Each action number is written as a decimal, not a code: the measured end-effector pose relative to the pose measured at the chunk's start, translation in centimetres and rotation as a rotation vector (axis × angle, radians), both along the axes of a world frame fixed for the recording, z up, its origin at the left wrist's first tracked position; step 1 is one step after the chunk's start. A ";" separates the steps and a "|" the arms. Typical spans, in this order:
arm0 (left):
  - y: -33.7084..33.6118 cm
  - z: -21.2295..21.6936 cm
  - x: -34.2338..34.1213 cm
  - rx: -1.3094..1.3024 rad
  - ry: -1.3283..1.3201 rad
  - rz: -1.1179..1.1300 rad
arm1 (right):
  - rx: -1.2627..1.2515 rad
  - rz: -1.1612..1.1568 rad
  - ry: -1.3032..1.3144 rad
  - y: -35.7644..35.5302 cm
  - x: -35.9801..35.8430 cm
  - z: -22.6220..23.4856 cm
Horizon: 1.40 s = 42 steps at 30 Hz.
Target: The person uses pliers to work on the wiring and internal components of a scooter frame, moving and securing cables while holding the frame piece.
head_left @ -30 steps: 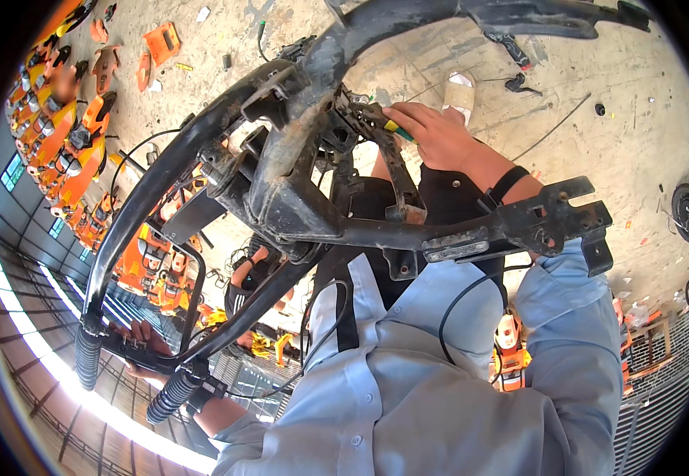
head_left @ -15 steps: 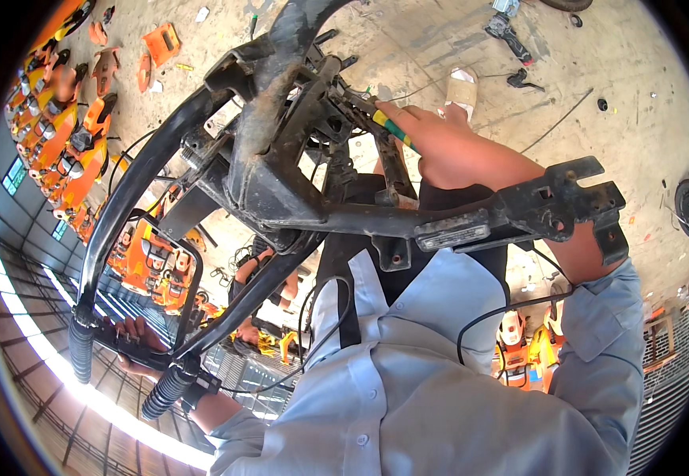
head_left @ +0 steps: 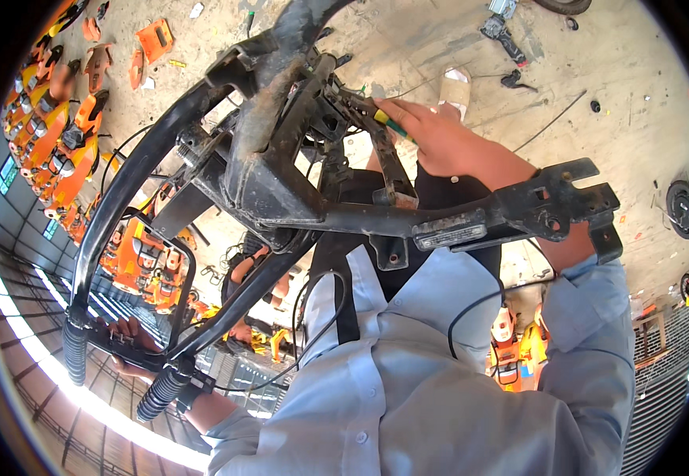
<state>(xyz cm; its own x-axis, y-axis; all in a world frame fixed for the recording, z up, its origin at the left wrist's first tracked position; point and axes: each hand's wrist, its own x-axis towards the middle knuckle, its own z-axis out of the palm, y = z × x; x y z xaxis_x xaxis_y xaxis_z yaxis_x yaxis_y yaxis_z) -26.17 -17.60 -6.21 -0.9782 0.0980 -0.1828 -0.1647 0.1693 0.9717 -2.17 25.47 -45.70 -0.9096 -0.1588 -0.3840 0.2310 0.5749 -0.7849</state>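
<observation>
A black, scuffed metal vehicle frame [head_left: 273, 182] with bent tubes fills the space before me. My right hand [head_left: 447, 143] is closed round the green-and-yellow handle of a tool that looks like pliers [head_left: 392, 127]. Its metal end reaches in among brackets and wires at the frame's upper middle, where the tip is hard to make out. At the lower left, my left hand [head_left: 130, 345] grips the black crossbar [head_left: 126, 351] between two ribbed rubber boots [head_left: 162, 393], its fingers partly hidden. A loose black cable [head_left: 471, 313] hangs across my shirt.
On the concrete floor lie a power tool [head_left: 503, 40], a black lever part [head_left: 516, 81] and an orange plastic panel [head_left: 155, 41]. Rows of orange vehicles [head_left: 67, 159] stand at left. Another person [head_left: 241, 285] is beyond the frame's lower tubes. A wheel [head_left: 685, 209] sits far right.
The view has shifted slightly, so the frame and floor items sit a little further left. My right hand still holds the pliers at the same brackets; my left hand keeps its grip.
</observation>
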 end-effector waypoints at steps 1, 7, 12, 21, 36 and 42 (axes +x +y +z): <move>-0.2 0.2 -0.1 0.007 -0.032 -0.015 | -0.094 -0.015 -0.026 0.6 -0.3 0.8; -1.2 0.4 0.1 -0.052 -0.003 -0.007 | -0.277 -0.004 -0.285 2.2 -2.1 5.0; -1.4 0.4 0.2 -0.047 0.007 0.085 | -0.191 0.022 -0.308 1.8 -2.4 5.1; -0.3 0.2 -0.4 0.018 -0.034 -0.017 | -0.046 0.003 -0.074 0.8 -0.6 0.6; -0.3 -0.1 0.6 0.011 -0.021 -0.030 | -0.259 0.053 -0.386 3.0 -3.3 6.9; -1.6 0.0 0.4 0.013 0.000 -0.004 | -0.390 0.017 -0.481 3.1 -4.6 7.2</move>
<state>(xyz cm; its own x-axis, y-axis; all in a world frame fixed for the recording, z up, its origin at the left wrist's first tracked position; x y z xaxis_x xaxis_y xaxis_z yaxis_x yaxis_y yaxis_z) -25.76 -19.22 -6.20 -0.9779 0.1041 -0.1816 -0.1641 0.1574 0.9738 -6.73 28.61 -38.47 -0.6452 -0.3830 -0.6611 0.6045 0.2733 -0.7483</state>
